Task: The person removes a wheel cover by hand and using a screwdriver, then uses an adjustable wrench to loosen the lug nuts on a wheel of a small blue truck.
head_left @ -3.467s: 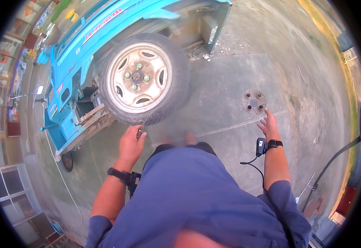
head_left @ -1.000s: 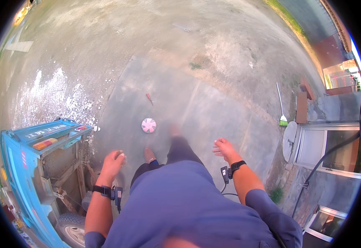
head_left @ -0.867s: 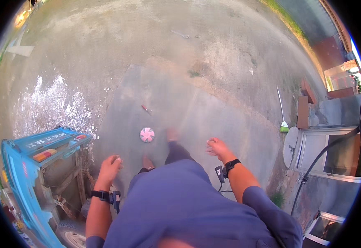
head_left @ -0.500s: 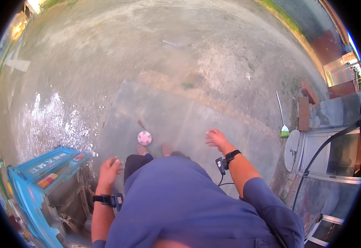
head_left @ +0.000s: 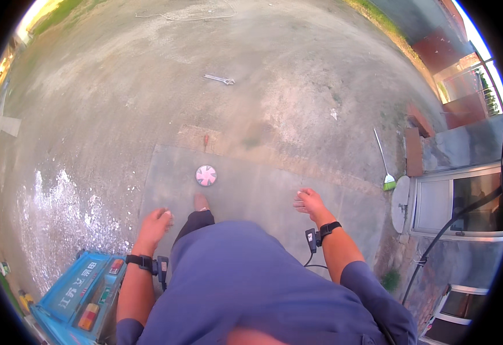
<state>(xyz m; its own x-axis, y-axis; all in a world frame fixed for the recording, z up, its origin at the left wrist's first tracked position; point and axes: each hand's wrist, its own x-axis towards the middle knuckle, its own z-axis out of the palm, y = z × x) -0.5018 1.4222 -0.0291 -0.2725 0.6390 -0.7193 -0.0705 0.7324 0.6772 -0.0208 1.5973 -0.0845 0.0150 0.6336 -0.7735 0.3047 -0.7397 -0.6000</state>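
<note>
The truck (head_left: 70,293) is cut off at lower left. The left hand (head_left: 158,223), lower left of centre, curls; whether it pinches anything, I cannot tell. The right hand (head_left: 311,204), right of centre, is loosely spread. Open concrete (head_left: 257,198) separates both from the disc (head_left: 206,176), near centre. The wrench (head_left: 220,79), upper centre, looks sharper than half a second ago.

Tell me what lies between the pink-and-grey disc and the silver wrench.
A slim red-handled tool, probably a screwdriver, lies between the pink-and-grey disc and the silver wrench, nearer the disc; the head view shows it.
</note>
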